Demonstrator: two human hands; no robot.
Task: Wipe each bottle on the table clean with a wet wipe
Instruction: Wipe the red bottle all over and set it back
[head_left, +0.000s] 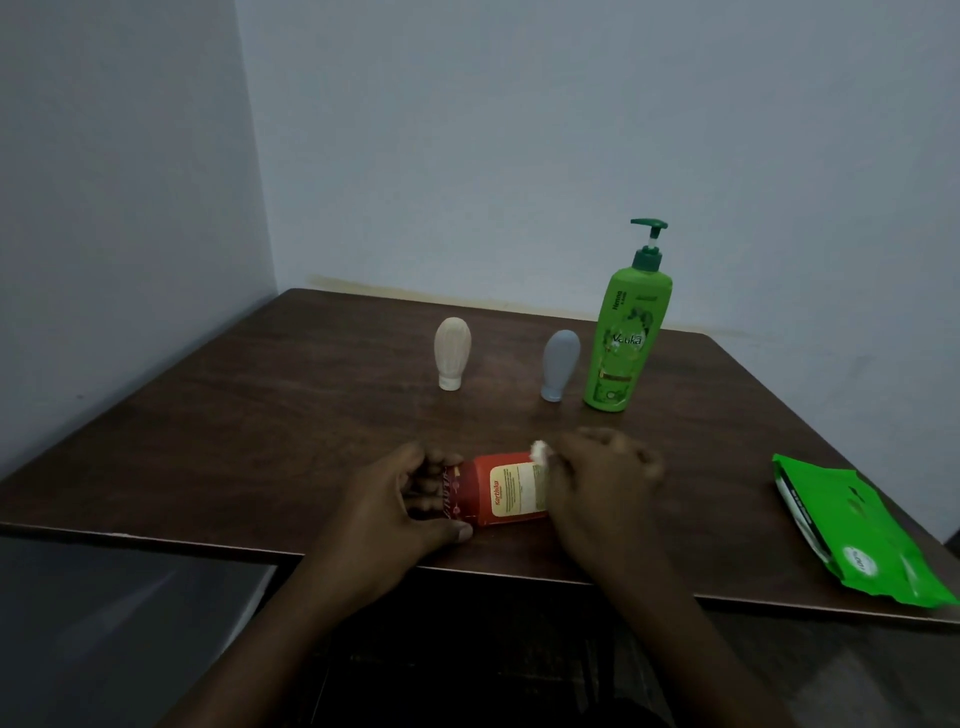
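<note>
A red bottle (498, 491) with a yellow label lies on its side near the table's front edge. My left hand (410, 499) grips its left end, fingers curled round it. My right hand (597, 483) covers its right end and holds a crumpled white wet wipe (540, 453) against the bottle; the hand is a little blurred. Farther back stand a beige squeeze bottle (452, 351) upside down on its cap, a grey-blue squeeze bottle (560, 364) likewise, and a tall green pump bottle (626, 338).
A green pack of wet wipes (852, 530) lies at the table's right front corner. The dark wooden table (260, 405) stands in a corner between two pale walls. The floor shows below the front edge.
</note>
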